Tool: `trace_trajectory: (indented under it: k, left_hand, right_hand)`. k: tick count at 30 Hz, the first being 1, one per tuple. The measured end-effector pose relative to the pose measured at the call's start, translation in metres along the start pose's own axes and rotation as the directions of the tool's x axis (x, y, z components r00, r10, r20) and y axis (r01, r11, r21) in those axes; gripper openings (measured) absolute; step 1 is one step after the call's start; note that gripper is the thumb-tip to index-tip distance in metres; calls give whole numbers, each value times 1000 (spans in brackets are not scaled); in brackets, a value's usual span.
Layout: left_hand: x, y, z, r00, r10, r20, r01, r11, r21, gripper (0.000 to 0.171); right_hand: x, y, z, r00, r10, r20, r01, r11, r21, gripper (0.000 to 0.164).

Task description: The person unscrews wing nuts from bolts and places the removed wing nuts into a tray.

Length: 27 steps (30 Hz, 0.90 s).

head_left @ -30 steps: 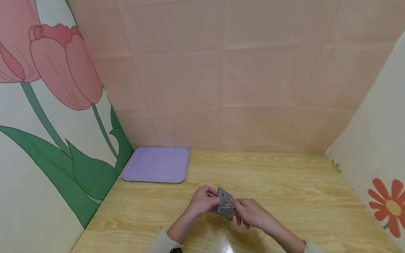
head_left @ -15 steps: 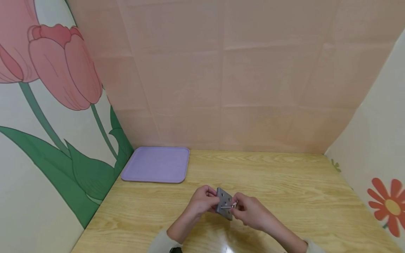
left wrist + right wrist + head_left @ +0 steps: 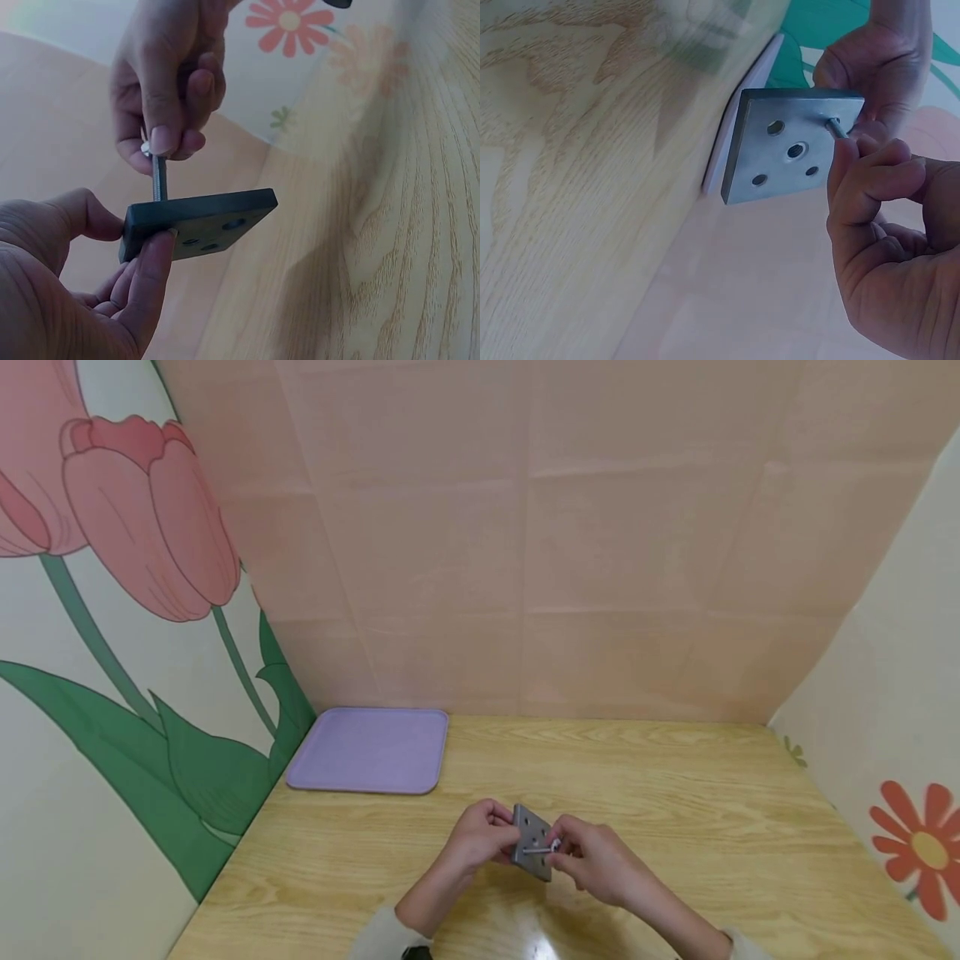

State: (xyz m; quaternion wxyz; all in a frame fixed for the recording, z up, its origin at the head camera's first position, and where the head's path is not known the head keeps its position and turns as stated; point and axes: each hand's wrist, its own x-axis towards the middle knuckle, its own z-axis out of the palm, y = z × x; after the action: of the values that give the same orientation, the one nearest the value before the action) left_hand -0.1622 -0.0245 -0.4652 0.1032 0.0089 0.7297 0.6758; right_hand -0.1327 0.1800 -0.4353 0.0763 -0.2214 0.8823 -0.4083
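A square grey metal plate (image 3: 528, 837) with several round holes is held tilted above the table by my left hand (image 3: 478, 837). That hand's thumb and fingers pinch one edge, as the left wrist view shows. My right hand (image 3: 600, 862) pinches the head end of a bolt (image 3: 159, 178) between thumb and fingers. The bolt's shank stands in a corner hole of the plate, square to its face, with a long part sticking out towards the right hand. In the right wrist view the plate's other holes (image 3: 776, 127) show nothing in them; fingertips mostly hide the bolt's head.
A flat purple tray (image 3: 367, 750) lies at the back left of the wood-grain table (image 3: 675, 777). A plain pinkish backdrop (image 3: 525, 543) rises behind, with flower-printed panels at both sides. A dark band (image 3: 417, 953) sits at the left wrist.
My right hand's fingers have shifted from lower down to a thumb-and-finger pinch with the knuckles higher, around the bolt's end. Left hand and plate stay nearly still.
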Motion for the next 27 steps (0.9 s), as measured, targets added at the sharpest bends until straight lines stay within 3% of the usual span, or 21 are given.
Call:
trace_trajectory:
  k: [10,27]
  left_hand:
    - [3,-6,-2,1000,-3,-1,3,1000,-18,24]
    - [7,-21,1,998,-62,6,62,997,-40,26]
  right_hand:
    - [0,5,-2,999,-20,-41,20,1000,-14,11]
    - [5,13,-7,999,6,-48,-7,999,-31,9]
